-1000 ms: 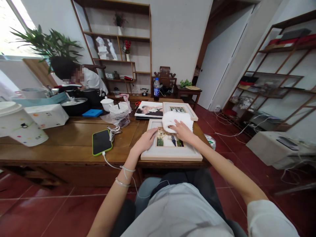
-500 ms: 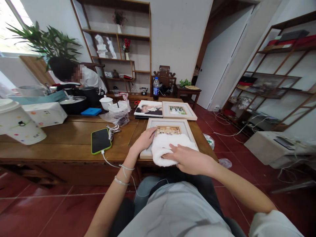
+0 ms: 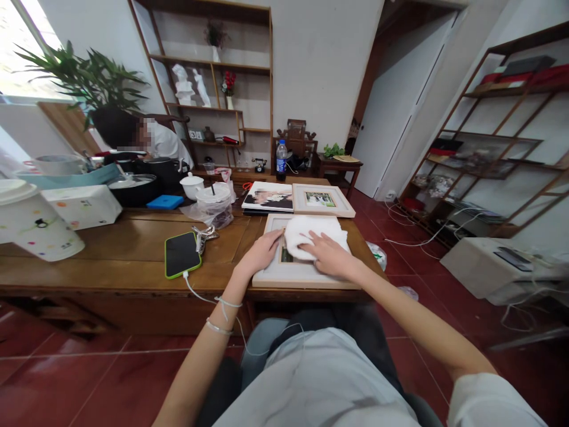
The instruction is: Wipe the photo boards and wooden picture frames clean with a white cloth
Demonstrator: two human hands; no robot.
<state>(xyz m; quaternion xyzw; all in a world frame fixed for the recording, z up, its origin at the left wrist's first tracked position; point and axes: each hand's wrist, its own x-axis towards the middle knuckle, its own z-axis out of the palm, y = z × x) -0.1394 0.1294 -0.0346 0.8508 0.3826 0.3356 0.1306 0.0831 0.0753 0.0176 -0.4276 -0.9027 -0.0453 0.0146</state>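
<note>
A white-framed picture point(image 3: 293, 276) lies flat at the near right corner of the wooden table point(image 3: 124, 249). My right hand point(image 3: 326, 254) presses flat on a white cloth point(image 3: 311, 231) that covers the middle of the picture's glass. My left hand point(image 3: 262, 252) rests on the frame's left edge, fingers stretched out and holding it down. Two more framed pictures lie just beyond: a portrait point(image 3: 269, 197) and a white-framed photo point(image 3: 322, 200).
A green-cased phone point(image 3: 181, 254) on a white cable lies left of the frame, with a metal clip point(image 3: 203, 234), a lidded plastic cup point(image 3: 214, 204) and a water bottle point(image 3: 280, 160) behind. Another person point(image 3: 142, 139) sits at the far left by pots. Shelves line the back and right walls.
My right hand and the cloth swept from the frame's top down to its near edge, then back up to the middle. My left hand stayed on the frame's left edge.
</note>
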